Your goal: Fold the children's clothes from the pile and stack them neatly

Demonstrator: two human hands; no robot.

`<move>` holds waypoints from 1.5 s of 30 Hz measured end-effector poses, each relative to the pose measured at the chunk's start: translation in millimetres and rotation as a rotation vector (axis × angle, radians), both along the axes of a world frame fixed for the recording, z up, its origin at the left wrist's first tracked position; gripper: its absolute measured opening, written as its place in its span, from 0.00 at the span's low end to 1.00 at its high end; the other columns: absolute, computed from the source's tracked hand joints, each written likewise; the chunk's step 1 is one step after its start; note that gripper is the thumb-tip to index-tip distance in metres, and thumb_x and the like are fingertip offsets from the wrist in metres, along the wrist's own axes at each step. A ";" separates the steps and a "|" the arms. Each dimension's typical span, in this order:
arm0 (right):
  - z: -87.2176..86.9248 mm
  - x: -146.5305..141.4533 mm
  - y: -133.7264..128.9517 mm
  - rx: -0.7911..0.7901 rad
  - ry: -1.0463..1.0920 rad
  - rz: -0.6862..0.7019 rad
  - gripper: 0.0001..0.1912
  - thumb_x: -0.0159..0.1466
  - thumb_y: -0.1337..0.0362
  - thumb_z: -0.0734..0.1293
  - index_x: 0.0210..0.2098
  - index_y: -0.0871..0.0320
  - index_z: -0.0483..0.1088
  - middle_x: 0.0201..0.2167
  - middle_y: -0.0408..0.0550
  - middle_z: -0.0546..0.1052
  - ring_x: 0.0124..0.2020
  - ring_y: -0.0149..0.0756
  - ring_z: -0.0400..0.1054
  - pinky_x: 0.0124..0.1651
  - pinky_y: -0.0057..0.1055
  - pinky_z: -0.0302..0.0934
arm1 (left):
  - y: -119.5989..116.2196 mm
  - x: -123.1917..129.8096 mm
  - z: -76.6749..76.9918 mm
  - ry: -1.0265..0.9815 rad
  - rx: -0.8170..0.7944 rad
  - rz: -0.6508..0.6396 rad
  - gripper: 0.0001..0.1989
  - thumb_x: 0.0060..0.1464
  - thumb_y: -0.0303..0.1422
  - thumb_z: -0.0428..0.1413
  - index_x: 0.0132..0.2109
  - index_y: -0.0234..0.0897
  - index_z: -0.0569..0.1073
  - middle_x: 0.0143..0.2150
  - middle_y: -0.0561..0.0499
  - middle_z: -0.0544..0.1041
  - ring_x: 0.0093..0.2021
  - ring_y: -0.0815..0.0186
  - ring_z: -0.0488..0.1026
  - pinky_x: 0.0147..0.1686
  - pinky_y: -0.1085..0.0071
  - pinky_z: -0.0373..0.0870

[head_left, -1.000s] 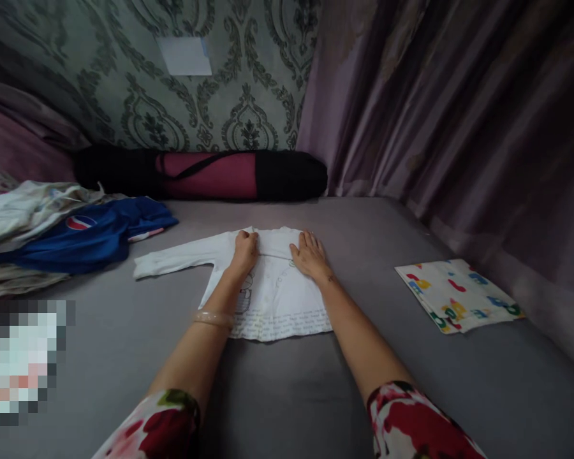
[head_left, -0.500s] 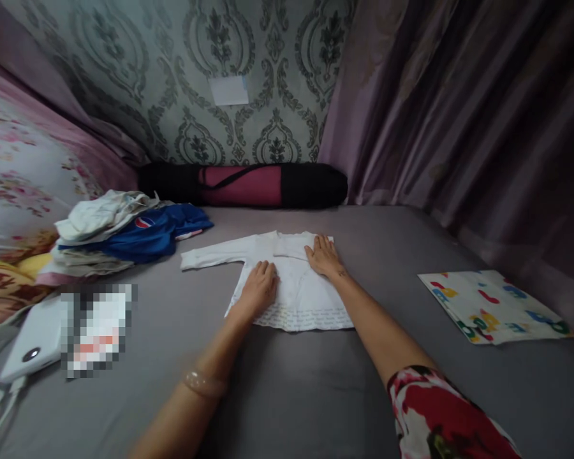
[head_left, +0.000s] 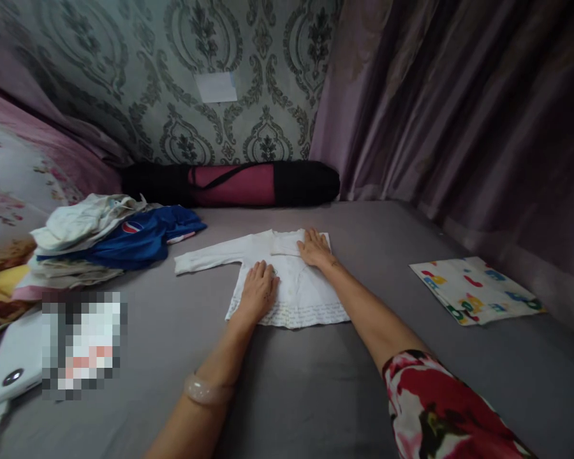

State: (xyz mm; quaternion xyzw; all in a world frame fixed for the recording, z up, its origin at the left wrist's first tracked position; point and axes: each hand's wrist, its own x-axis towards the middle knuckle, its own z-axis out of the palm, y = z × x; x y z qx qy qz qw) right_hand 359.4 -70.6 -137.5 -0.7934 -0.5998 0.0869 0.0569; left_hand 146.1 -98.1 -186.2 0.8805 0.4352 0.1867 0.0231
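A small white long-sleeved garment point(head_left: 291, 287) lies spread on the grey bed sheet, with lines of print along its hem. Its left sleeve stretches out to the side, while the right one is folded across the chest. My left hand point(head_left: 259, 290) rests palm down on the left part of the body, fingers extended. Near the top right corner, my right hand point(head_left: 314, 247) lies flat over the folded sleeve, its fingers spread. Neither hand grips the cloth.
Piled clothes point(head_left: 95, 233) including a blue one lie at the left, with a white power bank point(head_left: 23, 357) and cable nearer. A folded patterned cloth point(head_left: 478, 290) lies right. A black and maroon roll point(head_left: 234, 185) lies along the wall.
The view has shifted slightly to the right. Both hands remain on the garment, my left hand lying a little flatter with its fingers straighter.
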 end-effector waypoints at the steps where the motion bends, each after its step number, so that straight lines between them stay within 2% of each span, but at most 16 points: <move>1: 1.4 -9.6 0.2 0.038 0.004 0.047 0.34 0.72 0.56 0.47 0.70 0.72 0.45 0.71 0.60 0.45 0.72 0.46 0.35 0.70 0.42 0.29 | 0.1 -0.2 -0.7 -0.012 0.006 -0.001 0.20 0.65 0.35 0.46 0.59 0.27 0.65 0.63 0.32 0.65 0.66 0.49 0.59 0.63 0.52 0.59; 4: 0.4 -38.5 -0.5 0.100 0.053 0.203 0.33 0.72 0.54 0.47 0.70 0.67 0.46 0.72 0.56 0.46 0.72 0.44 0.35 0.70 0.42 0.29 | 0.4 -1.0 -2.4 -0.046 0.030 -0.011 0.18 0.65 0.35 0.47 0.58 0.30 0.66 0.62 0.34 0.65 0.65 0.51 0.60 0.63 0.53 0.59; 7: -5.5 -54.7 -1.9 0.086 0.089 0.250 0.32 0.72 0.54 0.47 0.70 0.63 0.48 0.72 0.53 0.47 0.72 0.43 0.35 0.70 0.42 0.31 | 0.2 -1.8 -3.1 -0.053 0.044 -0.020 0.18 0.65 0.35 0.46 0.58 0.31 0.65 0.62 0.34 0.66 0.65 0.51 0.60 0.62 0.52 0.60; 11: -8.1 -55.3 -2.8 0.063 0.105 0.253 0.31 0.72 0.54 0.47 0.70 0.63 0.48 0.71 0.52 0.48 0.72 0.43 0.36 0.70 0.43 0.31 | -0.4 -2.3 -2.8 -0.041 0.037 -0.023 0.19 0.65 0.35 0.46 0.58 0.30 0.66 0.62 0.33 0.65 0.65 0.50 0.60 0.62 0.51 0.59; 17: 5.1 -57.0 3.0 -0.007 0.092 0.244 0.31 0.72 0.54 0.47 0.69 0.65 0.51 0.71 0.56 0.48 0.72 0.47 0.38 0.69 0.47 0.34 | -1.0 -1.3 -0.8 -0.035 0.031 -0.018 0.18 0.65 0.35 0.47 0.57 0.30 0.66 0.62 0.34 0.66 0.65 0.50 0.61 0.62 0.51 0.61; 21: 10.3 -65.2 21.2 0.083 0.019 0.288 0.31 0.72 0.55 0.48 0.68 0.68 0.53 0.71 0.57 0.49 0.72 0.44 0.37 0.70 0.45 0.31 | -1.0 -0.5 -0.1 -0.037 0.036 -0.007 0.18 0.65 0.35 0.47 0.57 0.31 0.66 0.62 0.34 0.66 0.64 0.50 0.61 0.62 0.51 0.61; 26: -2.5 -70.4 45.3 0.112 -0.007 0.410 0.31 0.72 0.57 0.49 0.69 0.70 0.50 0.70 0.56 0.50 0.71 0.43 0.39 0.70 0.41 0.33 | 0.9 -0.8 -5.3 -0.050 0.069 -0.010 0.19 0.64 0.35 0.47 0.57 0.30 0.65 0.62 0.34 0.67 0.64 0.50 0.63 0.61 0.52 0.62; 30: -19.1 -69.7 51.6 0.130 0.002 0.405 0.31 0.71 0.57 0.48 0.68 0.70 0.51 0.70 0.56 0.51 0.71 0.43 0.41 0.70 0.40 0.35 | 1.9 -1.2 -9.0 -0.072 0.080 -0.015 0.20 0.64 0.36 0.46 0.59 0.29 0.64 0.62 0.33 0.67 0.64 0.50 0.62 0.61 0.51 0.62; 33: -23.3 -69.7 52.0 0.138 0.011 0.398 0.31 0.71 0.57 0.48 0.68 0.69 0.51 0.70 0.55 0.51 0.71 0.42 0.40 0.70 0.39 0.35 | 1.7 -1.2 -7.9 -0.063 0.055 -0.016 0.21 0.64 0.36 0.47 0.59 0.28 0.64 0.62 0.32 0.67 0.65 0.49 0.61 0.62 0.51 0.61; 39: -8.5 -63.5 51.1 0.063 0.124 0.396 0.32 0.72 0.55 0.45 0.69 0.68 0.50 0.71 0.54 0.50 0.71 0.42 0.39 0.70 0.40 0.35 | 0.7 -1.8 -3.8 -0.053 0.045 -0.015 0.20 0.64 0.36 0.47 0.58 0.28 0.65 0.62 0.32 0.67 0.65 0.49 0.61 0.62 0.51 0.61; 42: -2.5 -56.8 45.0 0.124 0.108 0.326 0.32 0.72 0.56 0.47 0.69 0.67 0.49 0.71 0.54 0.49 0.72 0.40 0.37 0.71 0.40 0.32 | 0.7 -1.6 -4.2 -0.059 0.050 -0.014 0.19 0.64 0.36 0.47 0.57 0.30 0.66 0.62 0.33 0.67 0.65 0.50 0.62 0.61 0.50 0.62; 45: -5.7 -54.2 35.6 0.139 0.066 0.268 0.31 0.71 0.57 0.48 0.70 0.68 0.48 0.71 0.54 0.48 0.72 0.42 0.37 0.71 0.41 0.31 | 1.0 -0.9 -5.6 -0.067 0.051 -0.008 0.18 0.64 0.35 0.47 0.57 0.30 0.66 0.62 0.33 0.67 0.64 0.49 0.62 0.61 0.50 0.62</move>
